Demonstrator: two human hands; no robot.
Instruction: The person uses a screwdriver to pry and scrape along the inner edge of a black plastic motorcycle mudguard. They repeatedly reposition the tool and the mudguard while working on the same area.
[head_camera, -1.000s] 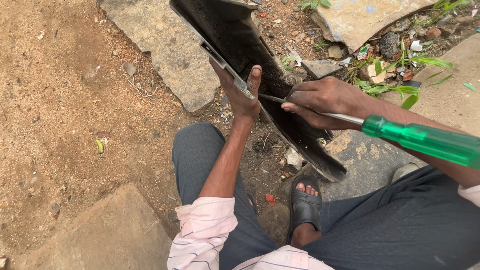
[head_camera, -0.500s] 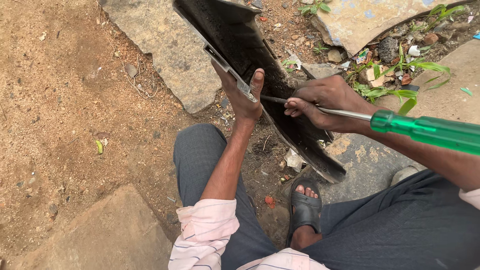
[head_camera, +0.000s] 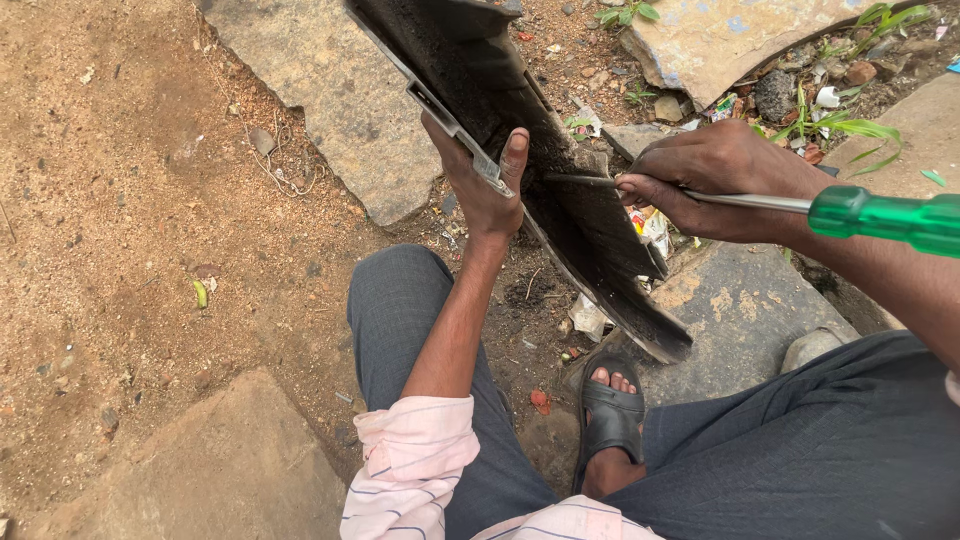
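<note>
Head view, looking down: nearest are my knees in grey trousers (head_camera: 400, 300) and my foot in a black sandal (head_camera: 610, 415) on the dirt. Above them my left hand (head_camera: 480, 185) has its grip clenched on the edge of a long, dirty black panel (head_camera: 560, 190), thumb laid over a pale metal strip (head_camera: 445, 115) on its rim. My right hand (head_camera: 715, 180) pinches the steel shaft of a green-handled screwdriver (head_camera: 885, 215), its tip touching the panel's inner face just beside my left thumb. The panel slants from upper left down to a flat stone (head_camera: 740, 310). Beyond lie a grey slab (head_camera: 320, 90), rubble and weeds (head_camera: 840, 120).
</note>
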